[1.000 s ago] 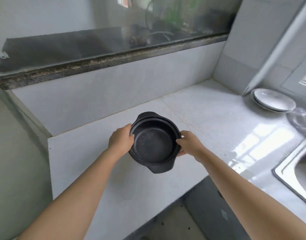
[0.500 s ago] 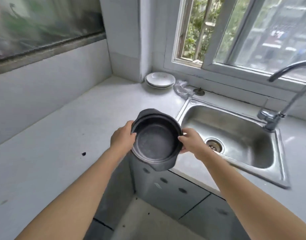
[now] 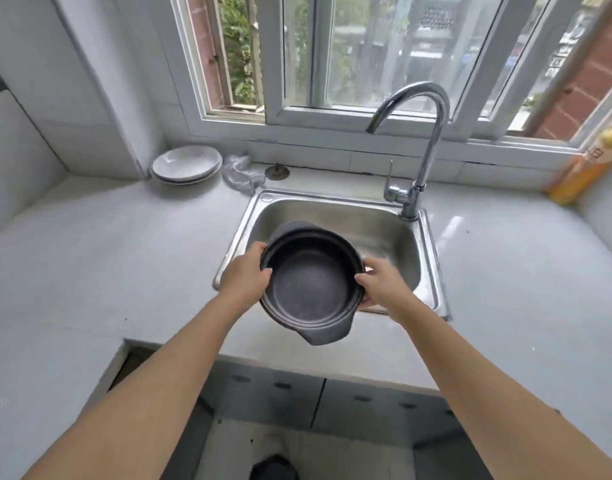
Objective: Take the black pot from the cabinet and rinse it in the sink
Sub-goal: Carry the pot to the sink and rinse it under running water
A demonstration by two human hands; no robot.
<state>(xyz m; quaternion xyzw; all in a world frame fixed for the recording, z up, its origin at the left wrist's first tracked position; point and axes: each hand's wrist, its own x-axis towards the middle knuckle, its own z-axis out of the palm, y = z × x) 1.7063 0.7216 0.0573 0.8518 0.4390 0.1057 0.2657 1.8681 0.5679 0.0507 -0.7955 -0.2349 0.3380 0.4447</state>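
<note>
Centre of the head frame: black pot (image 3: 313,282) held over the sink (image 3: 415,268) front edge, left hand (image 3: 244,278) and right hand (image 3: 380,284) fingers curled round opposite rim sides. Likely heavy, rigid, slick when wet; the side lugs look like the safer hold.

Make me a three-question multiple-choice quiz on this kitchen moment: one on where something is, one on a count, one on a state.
1. Where do the white plates sit?
A. in the sink
B. in the counter corner, left of the sink
C. on the windowsill

2. How many hands hold the black pot?
A. none
B. one
C. two

3. Is water running from the faucet?
A. yes, a strong stream
B. no
C. yes, into the pot

Answers: 1 B, they are stacked by the wall, left of the sink. 2 C, the left hand and right hand grip opposite rims. 3 B, nothing falls from the spout.
</note>
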